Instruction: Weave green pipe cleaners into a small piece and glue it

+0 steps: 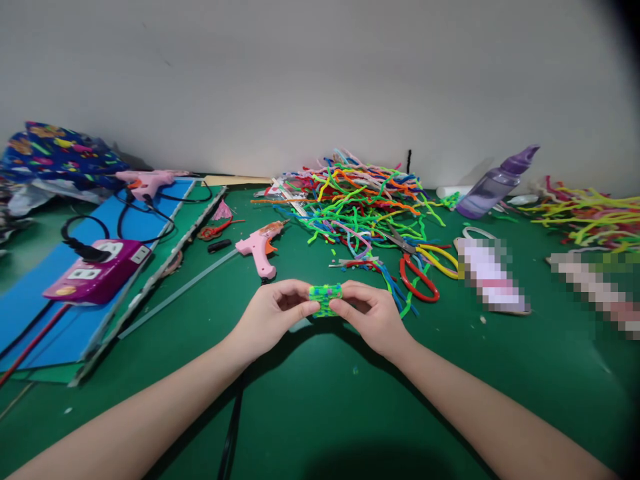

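Observation:
A small green piece with blue and purple flecks (325, 293), seemingly made of pipe cleaners side by side, is held up above the green table (320, 407). My left hand (280, 310) pinches its left end between thumb and fingers. On its right end, my right hand (371, 313) grips in the same way, thumb in front. The two thumbs nearly meet on the piece's near face. Beyond my left hand lies a pink glue gun (260, 250) with a long clear glue stick (175, 297) in its back. Scissors (417, 277) with red and yellow handles rest beyond my right hand.
Against the wall a tangled heap of coloured pipe cleaners (370, 200) spreads out. A purple bottle (493, 187) and a blurred-out phone-like object (493, 277) are at right. At left, a purple power strip (100, 270) and another pink glue gun (145, 181) sit on blue board (45, 320).

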`<state>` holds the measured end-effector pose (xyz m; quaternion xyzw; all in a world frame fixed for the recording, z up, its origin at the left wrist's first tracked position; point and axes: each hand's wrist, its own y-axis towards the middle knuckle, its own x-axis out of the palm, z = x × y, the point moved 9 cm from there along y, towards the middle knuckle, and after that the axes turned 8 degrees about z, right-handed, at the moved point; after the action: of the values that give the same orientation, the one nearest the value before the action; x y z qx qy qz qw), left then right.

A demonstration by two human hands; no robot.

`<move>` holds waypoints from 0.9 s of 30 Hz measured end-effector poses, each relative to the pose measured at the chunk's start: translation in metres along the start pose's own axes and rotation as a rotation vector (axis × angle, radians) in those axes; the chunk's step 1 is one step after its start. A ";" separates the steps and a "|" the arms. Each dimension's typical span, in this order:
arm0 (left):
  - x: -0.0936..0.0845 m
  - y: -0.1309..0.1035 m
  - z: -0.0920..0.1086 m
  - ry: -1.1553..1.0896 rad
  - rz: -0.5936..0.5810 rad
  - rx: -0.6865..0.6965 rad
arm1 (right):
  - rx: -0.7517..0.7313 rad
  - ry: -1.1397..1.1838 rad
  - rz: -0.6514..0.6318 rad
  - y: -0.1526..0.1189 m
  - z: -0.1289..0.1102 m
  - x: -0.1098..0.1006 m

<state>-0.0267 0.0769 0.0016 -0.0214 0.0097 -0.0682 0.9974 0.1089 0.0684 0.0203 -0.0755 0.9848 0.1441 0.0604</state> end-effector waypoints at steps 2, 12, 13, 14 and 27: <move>-0.004 0.000 -0.002 0.009 0.043 -0.009 | -0.023 -0.030 0.032 0.000 0.000 -0.003; -0.005 -0.002 -0.004 0.043 0.053 -0.076 | -0.498 -0.514 -0.011 -0.011 -0.032 0.005; -0.003 -0.003 -0.002 0.046 0.039 -0.062 | -0.514 -0.521 0.009 -0.010 -0.033 0.003; -0.002 -0.004 0.001 0.054 0.024 -0.042 | -0.512 -0.517 0.032 -0.009 -0.033 0.001; 0.004 -0.020 0.042 0.394 -0.002 0.572 | -0.395 -0.299 0.068 -0.007 -0.028 -0.005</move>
<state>-0.0246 0.0584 0.0448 0.2726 0.1824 -0.0720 0.9419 0.1121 0.0546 0.0458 -0.0303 0.9196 0.3454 0.1846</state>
